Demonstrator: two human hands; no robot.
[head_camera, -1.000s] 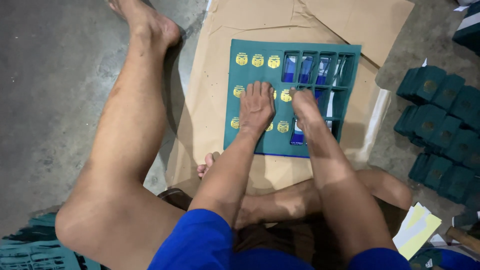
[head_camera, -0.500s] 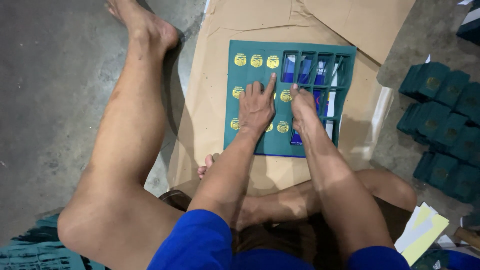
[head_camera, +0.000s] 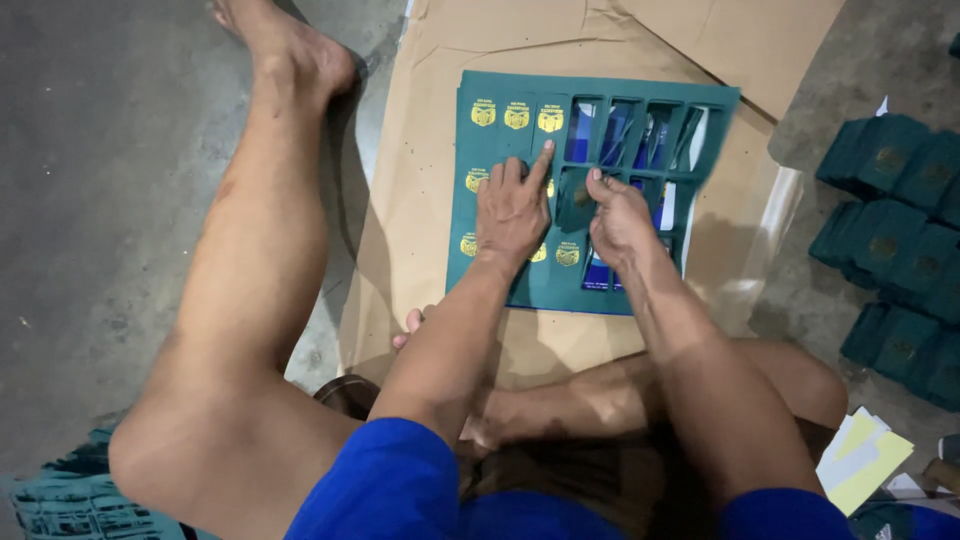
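Observation:
A dark green die-cut sheet (head_camera: 500, 150) with gold emblems and several punched-out rectangular holes lies on brown cardboard (head_camera: 420, 200) on the floor in front of me. My left hand (head_camera: 512, 205) rests flat on the sheet's middle, index finger stretched toward a gold emblem in the top row. My right hand (head_camera: 618, 218) is beside it, fingertips pinching a green cut-out piece (head_camera: 577, 196) at the edge of a hole. Blue shows through the holes on the right half.
Stacks of green cut pieces (head_camera: 895, 240) lie on the floor at the right. Yellow and white paper (head_camera: 865, 462) sits at the lower right. My bare left leg (head_camera: 260, 230) stretches along the left side; green scraps (head_camera: 60, 495) lie at the lower left.
Both hands have shifted slightly upward on the sheet. My left index finger now points out, and my right fingers have closed on a cut-out piece in the middle row.

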